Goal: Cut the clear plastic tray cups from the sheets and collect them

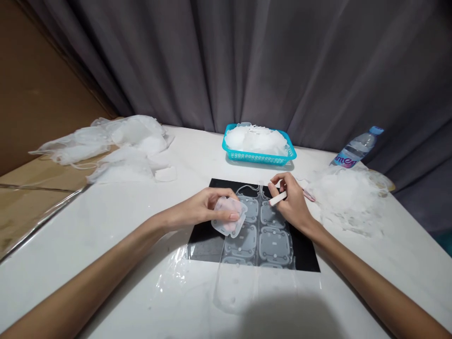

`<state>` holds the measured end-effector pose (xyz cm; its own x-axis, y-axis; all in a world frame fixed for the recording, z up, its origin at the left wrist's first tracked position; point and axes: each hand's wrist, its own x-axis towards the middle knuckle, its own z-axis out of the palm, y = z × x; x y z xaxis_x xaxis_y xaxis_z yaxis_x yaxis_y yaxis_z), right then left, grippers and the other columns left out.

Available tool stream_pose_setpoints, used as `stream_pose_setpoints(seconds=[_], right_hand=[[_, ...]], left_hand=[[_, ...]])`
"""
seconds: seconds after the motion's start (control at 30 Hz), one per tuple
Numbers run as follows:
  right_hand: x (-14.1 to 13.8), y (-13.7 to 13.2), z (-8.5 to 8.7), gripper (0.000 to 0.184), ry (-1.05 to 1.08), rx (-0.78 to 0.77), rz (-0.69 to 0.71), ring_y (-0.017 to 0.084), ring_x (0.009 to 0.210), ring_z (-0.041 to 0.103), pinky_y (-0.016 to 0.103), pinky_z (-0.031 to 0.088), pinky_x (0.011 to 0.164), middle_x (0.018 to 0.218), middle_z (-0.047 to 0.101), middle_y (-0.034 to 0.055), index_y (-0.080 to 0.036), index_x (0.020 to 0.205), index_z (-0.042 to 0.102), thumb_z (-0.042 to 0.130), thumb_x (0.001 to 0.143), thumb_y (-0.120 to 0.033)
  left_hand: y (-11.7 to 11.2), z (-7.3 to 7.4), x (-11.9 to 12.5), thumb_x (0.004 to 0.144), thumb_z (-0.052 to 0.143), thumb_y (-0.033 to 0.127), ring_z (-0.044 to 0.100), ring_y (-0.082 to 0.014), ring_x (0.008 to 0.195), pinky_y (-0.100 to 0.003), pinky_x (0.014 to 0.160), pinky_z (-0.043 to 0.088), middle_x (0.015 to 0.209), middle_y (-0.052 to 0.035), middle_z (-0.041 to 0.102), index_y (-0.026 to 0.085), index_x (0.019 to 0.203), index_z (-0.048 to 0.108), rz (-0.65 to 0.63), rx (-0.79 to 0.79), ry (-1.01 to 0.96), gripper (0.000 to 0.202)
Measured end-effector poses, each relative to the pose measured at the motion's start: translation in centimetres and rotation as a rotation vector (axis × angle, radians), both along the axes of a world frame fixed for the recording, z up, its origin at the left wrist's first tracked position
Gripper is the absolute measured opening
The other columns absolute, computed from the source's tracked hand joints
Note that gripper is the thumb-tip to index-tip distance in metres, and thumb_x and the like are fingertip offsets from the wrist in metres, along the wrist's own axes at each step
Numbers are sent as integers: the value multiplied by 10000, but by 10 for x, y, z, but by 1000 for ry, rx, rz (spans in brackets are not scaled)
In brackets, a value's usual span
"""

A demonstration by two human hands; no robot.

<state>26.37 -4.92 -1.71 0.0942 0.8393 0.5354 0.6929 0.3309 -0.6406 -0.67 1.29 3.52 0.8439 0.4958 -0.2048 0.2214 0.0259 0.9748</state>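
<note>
A black mat [201,242] lies on the white table [106,235] with a clear film sheet [259,235] of rounded die-cut shapes spread over it. My left hand [208,207] is closed on a loose translucent rounded piece [229,217], held just above the sheet's left side. My right hand [289,200] pinches a small white stick-like tool [278,198], its tip over the sheet's upper part. Part of the film hangs over the table's near edge.
A turquoise basket [259,157] full of white translucent pieces stands behind the mat. A heap of clear scraps [344,197] and a lying water bottle [355,150] are at the right. Crumpled plastic bags [120,146] lie at the left. Grey curtain behind.
</note>
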Motion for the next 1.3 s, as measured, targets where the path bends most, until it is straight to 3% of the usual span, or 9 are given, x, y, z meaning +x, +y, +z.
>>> stream_pose_setpoints(seconds=[0.17,0.23,0.43,0.63,0.93,1.1,1.3], right_hand=[[-23,-27,17,63,49,-48,316,183,824,539,341,435,769,914,615,18,-237,1021,605,549,1038,-263],[-32,-38,19,55,41,-84,375,187,847,545,345,439,777,913,631,13,-244,1065,619,605,1018,-268],[-40,-51,16,51,32,-84,346,188,831,531,360,434,778,860,645,6,-245,969,641,625,1016,-232],[-28,-53,14,61,-76,-6,343,197,856,536,365,443,781,894,670,22,-238,1065,661,628,1021,-213],[-25,-62,12,82,-209,161,262,223,859,556,389,473,761,950,671,63,-235,1062,680,668,990,-198],[-29,-67,14,94,-200,260,253,211,825,571,371,498,741,908,688,61,-224,1060,687,678,983,-171],[-29,-67,16,82,-211,292,254,199,791,578,355,507,703,884,700,58,-213,1069,689,662,999,-179]], left_hand=[[-3,-2,4,893,796,334,684,-133,752,-216,674,526,883,-25,750,156,1014,700,36,-3,-33,236],[-6,-4,7,914,773,335,674,-122,710,-205,646,510,829,-11,739,153,994,701,53,-4,-62,212],[-19,-12,15,977,701,384,655,-123,701,-227,658,491,807,-14,738,157,991,668,61,-21,-109,230],[-27,-20,16,992,675,416,593,-127,700,-266,679,435,775,0,686,170,911,592,53,-6,-114,272],[-37,-24,19,951,742,348,713,-221,1089,-335,927,532,1109,-90,764,177,868,586,67,20,-186,246],[-37,-25,20,956,745,299,716,-208,1118,-340,974,534,1179,-99,768,175,868,584,78,1,-189,222],[-37,-28,20,950,758,289,722,-192,1068,-313,933,541,1111,-87,774,172,873,581,74,-23,-199,226]])
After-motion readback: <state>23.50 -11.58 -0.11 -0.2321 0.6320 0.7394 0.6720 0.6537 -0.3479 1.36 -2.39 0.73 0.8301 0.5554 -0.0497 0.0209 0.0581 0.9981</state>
